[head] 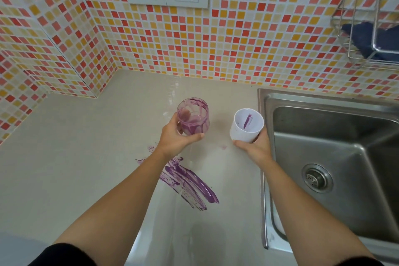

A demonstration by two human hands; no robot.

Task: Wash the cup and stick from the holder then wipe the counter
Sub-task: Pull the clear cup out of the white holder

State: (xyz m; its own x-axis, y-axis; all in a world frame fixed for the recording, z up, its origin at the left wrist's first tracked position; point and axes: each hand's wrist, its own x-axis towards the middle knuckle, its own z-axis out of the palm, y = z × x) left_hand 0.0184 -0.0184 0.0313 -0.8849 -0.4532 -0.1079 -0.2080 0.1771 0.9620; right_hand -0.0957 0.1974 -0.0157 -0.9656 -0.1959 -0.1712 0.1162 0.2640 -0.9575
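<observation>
My sleeves enter over the counter's near edge. The sink sits at its right end. I judge nothing washed yet: a purple smear lies unwiped near the front. My left hand grips the streaked cup over the counter's middle. My right hand grips the holder just beside the sink, with the stick inside.

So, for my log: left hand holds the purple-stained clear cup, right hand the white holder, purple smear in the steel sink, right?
No: the head view shows the purple smear on the beige counter, left of the steel sink. The rest holds.
</observation>
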